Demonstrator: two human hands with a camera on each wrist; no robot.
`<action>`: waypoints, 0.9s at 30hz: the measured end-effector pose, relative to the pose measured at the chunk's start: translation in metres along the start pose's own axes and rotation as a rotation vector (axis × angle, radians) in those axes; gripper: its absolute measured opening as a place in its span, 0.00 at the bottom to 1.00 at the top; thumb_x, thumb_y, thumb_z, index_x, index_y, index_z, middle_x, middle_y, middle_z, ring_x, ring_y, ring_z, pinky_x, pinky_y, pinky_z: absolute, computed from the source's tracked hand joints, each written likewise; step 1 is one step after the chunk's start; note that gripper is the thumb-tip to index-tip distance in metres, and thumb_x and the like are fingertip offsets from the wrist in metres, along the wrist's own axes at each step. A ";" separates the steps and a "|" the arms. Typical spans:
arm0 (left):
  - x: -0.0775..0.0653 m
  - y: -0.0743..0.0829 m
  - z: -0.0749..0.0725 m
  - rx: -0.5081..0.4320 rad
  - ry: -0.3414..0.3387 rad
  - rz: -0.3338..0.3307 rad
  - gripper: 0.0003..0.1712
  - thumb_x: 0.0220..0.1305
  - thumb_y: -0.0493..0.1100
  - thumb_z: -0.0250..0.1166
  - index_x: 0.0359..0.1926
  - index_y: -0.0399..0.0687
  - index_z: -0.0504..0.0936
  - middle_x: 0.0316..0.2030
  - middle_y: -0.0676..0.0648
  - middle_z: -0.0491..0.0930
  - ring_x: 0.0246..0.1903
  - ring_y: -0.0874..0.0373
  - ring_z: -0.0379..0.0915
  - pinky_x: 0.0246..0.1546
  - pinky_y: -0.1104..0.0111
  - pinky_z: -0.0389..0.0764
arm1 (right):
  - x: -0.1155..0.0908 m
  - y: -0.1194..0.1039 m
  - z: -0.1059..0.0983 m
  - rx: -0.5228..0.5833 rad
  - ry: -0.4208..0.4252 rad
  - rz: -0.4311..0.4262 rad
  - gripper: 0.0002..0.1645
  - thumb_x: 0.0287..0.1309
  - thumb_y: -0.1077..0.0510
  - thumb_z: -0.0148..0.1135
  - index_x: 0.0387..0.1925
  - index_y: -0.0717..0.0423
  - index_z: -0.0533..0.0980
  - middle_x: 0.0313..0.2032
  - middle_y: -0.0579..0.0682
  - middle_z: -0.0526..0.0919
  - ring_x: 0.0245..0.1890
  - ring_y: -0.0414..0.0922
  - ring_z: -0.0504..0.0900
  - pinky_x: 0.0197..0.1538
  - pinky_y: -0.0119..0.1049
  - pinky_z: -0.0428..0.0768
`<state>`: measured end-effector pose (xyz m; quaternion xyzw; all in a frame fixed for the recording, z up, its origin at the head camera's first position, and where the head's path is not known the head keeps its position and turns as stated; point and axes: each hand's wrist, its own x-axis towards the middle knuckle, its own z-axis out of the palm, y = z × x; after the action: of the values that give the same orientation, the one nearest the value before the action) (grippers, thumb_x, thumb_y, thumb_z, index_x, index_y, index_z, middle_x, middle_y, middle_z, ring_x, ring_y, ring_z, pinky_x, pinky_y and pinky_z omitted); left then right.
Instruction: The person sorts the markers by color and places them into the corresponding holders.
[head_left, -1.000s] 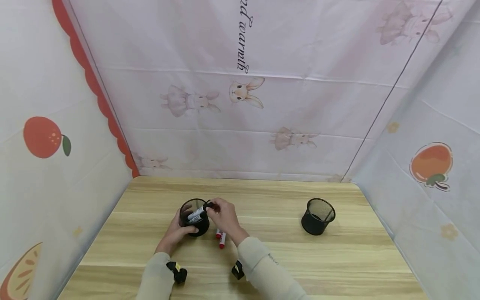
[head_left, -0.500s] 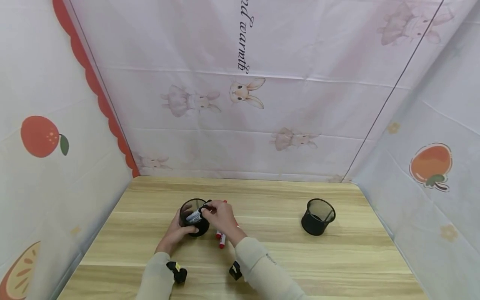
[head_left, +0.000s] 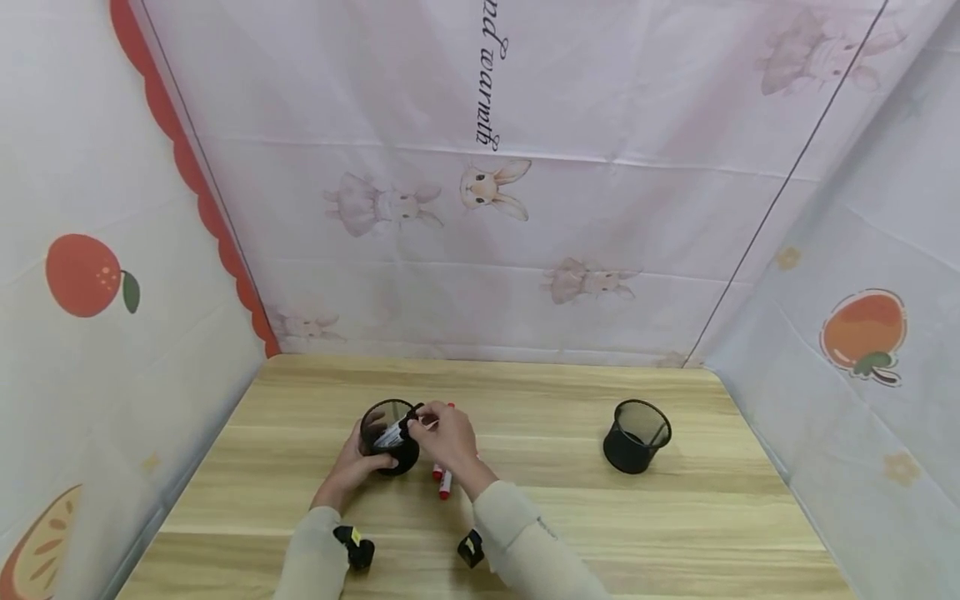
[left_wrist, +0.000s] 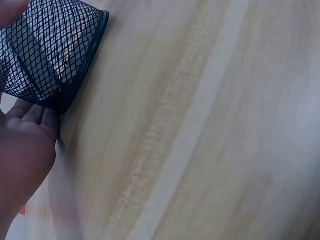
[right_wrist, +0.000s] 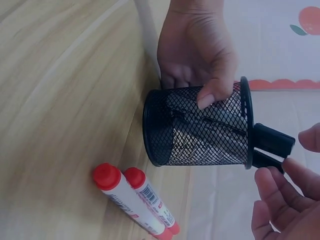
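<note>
A black mesh pen holder (right_wrist: 200, 135) stands on the table, gripped around its side by my left hand (head_left: 356, 461). In the left wrist view, part of the mesh wall shows above the left fingers (left_wrist: 35, 114). Two black-capped markers (right_wrist: 274, 140) lean inside the holder, their caps poking past the rim. At these caps is my right hand (head_left: 448, 435); a fingertip touches the lower one, while the thumb stands apart from them in the right wrist view. Red-capped white markers (right_wrist: 134, 207) lie on the table beside the holder, partly hidden by the right hand in the head view.
A second black mesh holder (head_left: 632, 450) stands to the right on the wooden table (head_left: 675, 533). Printed cloth walls (head_left: 480, 317) close off the back and both sides. A black wrist camera (head_left: 471, 548) sits by the right sleeve.
My right hand has moved slightly down and left, and the black-capped markers sit lower in the holder. The right thumb now stands off the caps. My left hand keeps its hold.
</note>
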<state>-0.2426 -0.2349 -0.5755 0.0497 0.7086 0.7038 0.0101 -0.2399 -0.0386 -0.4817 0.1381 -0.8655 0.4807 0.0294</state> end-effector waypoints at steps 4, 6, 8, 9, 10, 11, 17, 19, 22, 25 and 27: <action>0.001 0.000 0.000 -0.003 -0.004 0.025 0.52 0.41 0.24 0.67 0.68 0.41 0.54 0.63 0.33 0.59 0.61 0.45 0.54 0.54 0.72 0.60 | -0.002 0.003 -0.002 0.038 0.020 0.002 0.11 0.55 0.52 0.62 0.38 0.53 0.79 0.30 0.40 0.79 0.29 0.36 0.76 0.32 0.31 0.75; 0.001 0.000 0.001 -0.007 -0.007 0.027 0.51 0.41 0.24 0.67 0.68 0.40 0.53 0.63 0.32 0.58 0.62 0.45 0.54 0.54 0.71 0.59 | -0.002 0.005 -0.003 0.045 0.021 0.001 0.10 0.54 0.53 0.62 0.37 0.53 0.79 0.30 0.40 0.78 0.29 0.36 0.75 0.32 0.31 0.75; 0.000 0.003 0.001 -0.015 -0.014 0.010 0.51 0.42 0.23 0.66 0.68 0.40 0.53 0.63 0.32 0.58 0.62 0.45 0.53 0.57 0.67 0.57 | -0.003 0.006 -0.003 0.053 0.014 0.009 0.10 0.54 0.54 0.62 0.37 0.53 0.79 0.30 0.40 0.78 0.29 0.37 0.75 0.32 0.31 0.75; -0.001 0.004 0.002 -0.013 -0.012 0.003 0.52 0.42 0.23 0.67 0.68 0.40 0.53 0.63 0.32 0.58 0.62 0.45 0.53 0.57 0.67 0.57 | -0.004 0.006 -0.003 0.054 0.011 0.014 0.09 0.54 0.54 0.63 0.37 0.53 0.79 0.30 0.40 0.78 0.29 0.37 0.75 0.32 0.31 0.75; -0.001 0.005 0.003 -0.013 -0.013 -0.005 0.52 0.42 0.23 0.67 0.68 0.40 0.52 0.64 0.32 0.57 0.63 0.45 0.53 0.58 0.65 0.56 | -0.005 0.007 -0.004 0.056 0.009 0.019 0.09 0.54 0.55 0.63 0.37 0.53 0.79 0.30 0.40 0.78 0.29 0.37 0.75 0.32 0.31 0.75; -0.002 0.005 0.004 -0.012 -0.014 -0.011 0.52 0.42 0.23 0.67 0.68 0.41 0.52 0.64 0.33 0.57 0.63 0.45 0.52 0.58 0.63 0.56 | -0.005 0.007 -0.004 0.057 0.008 0.021 0.10 0.53 0.55 0.63 0.37 0.54 0.79 0.30 0.40 0.78 0.29 0.37 0.75 0.32 0.31 0.75; -0.002 0.002 0.005 0.000 -0.016 -0.005 0.53 0.43 0.25 0.67 0.69 0.41 0.50 0.65 0.33 0.55 0.65 0.44 0.49 0.61 0.56 0.51 | -0.012 0.007 -0.010 0.053 -0.007 -0.018 0.14 0.52 0.57 0.64 0.41 0.57 0.78 0.33 0.45 0.80 0.29 0.37 0.77 0.32 0.30 0.75; -0.003 0.002 0.005 0.010 -0.003 -0.008 0.53 0.43 0.25 0.68 0.69 0.41 0.50 0.65 0.33 0.55 0.65 0.43 0.49 0.62 0.53 0.50 | -0.016 0.007 -0.014 0.042 -0.025 -0.031 0.16 0.52 0.57 0.64 0.44 0.57 0.77 0.36 0.49 0.81 0.31 0.39 0.78 0.33 0.30 0.75; -0.006 0.004 0.005 0.034 0.035 -0.028 0.52 0.44 0.27 0.69 0.68 0.40 0.51 0.64 0.31 0.56 0.64 0.43 0.50 0.62 0.53 0.50 | -0.019 0.007 -0.020 0.016 -0.056 -0.047 0.20 0.52 0.57 0.64 0.48 0.58 0.76 0.41 0.53 0.80 0.36 0.43 0.79 0.36 0.32 0.76; -0.010 0.008 0.007 0.090 0.075 -0.042 0.51 0.44 0.29 0.70 0.68 0.38 0.53 0.63 0.30 0.57 0.62 0.40 0.54 0.60 0.55 0.57 | -0.022 0.007 -0.027 -0.038 -0.085 -0.072 0.22 0.54 0.55 0.63 0.51 0.58 0.75 0.45 0.53 0.79 0.42 0.47 0.77 0.42 0.36 0.75; -0.012 0.012 0.010 0.119 0.100 -0.053 0.50 0.45 0.30 0.71 0.67 0.38 0.54 0.63 0.30 0.57 0.60 0.39 0.58 0.57 0.57 0.61 | -0.024 0.008 -0.033 -0.073 -0.101 -0.095 0.24 0.55 0.55 0.63 0.53 0.59 0.74 0.48 0.54 0.78 0.44 0.49 0.77 0.44 0.38 0.75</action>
<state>-0.2292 -0.2263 -0.5646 -0.0037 0.7497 0.6617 -0.0096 -0.2219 -0.0017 -0.4749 0.2019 -0.8754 0.4391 0.0134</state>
